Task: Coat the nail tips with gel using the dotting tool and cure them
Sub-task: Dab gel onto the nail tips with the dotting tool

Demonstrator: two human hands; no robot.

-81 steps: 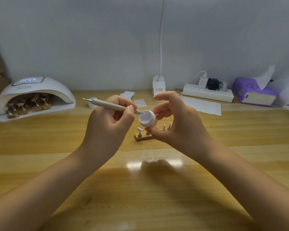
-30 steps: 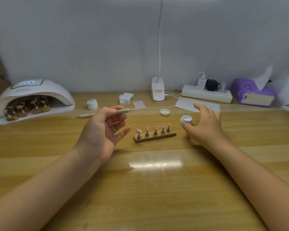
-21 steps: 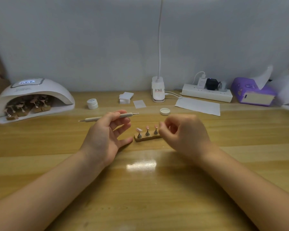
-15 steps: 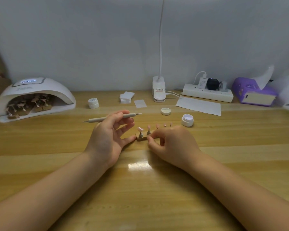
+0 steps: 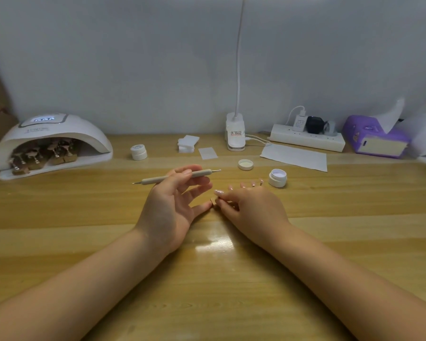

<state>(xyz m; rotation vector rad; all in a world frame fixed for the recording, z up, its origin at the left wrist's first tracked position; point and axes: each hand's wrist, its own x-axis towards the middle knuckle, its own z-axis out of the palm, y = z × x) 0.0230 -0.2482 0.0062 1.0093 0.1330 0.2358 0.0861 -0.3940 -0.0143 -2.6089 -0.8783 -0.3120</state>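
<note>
So the dotting tool (image 5: 176, 177) is pinched between the thumb and fingertips of the left hand (image 5: 169, 207), lying roughly level above the table (image 5: 84, 217), one metal tip pointing left and the other right. The other fingers of that hand are loosely spread, pinky reaching down to the wood. Right next to it, the right hand (image 5: 250, 209) is curled over the nail tip stand (image 5: 213, 201), fingers gripping its near side, so only the stand's left end and a few pink nail tips (image 5: 219, 192) peek out around the fingers.

Just past the right hand sits the open gel jar (image 5: 277, 177), with its lid (image 5: 245, 164) lying a bit further back and to the left. A closed little jar (image 5: 138, 152) is nearer the back edge. The curing lamp (image 5: 51, 143) is at the back left corner with more stands inside. Along the back edge against the pale wall: clip lamp (image 5: 235, 134), power strip (image 5: 306, 137), purple tissue box (image 5: 375, 140) toward the right corner. Table is glossy light wood.
</note>
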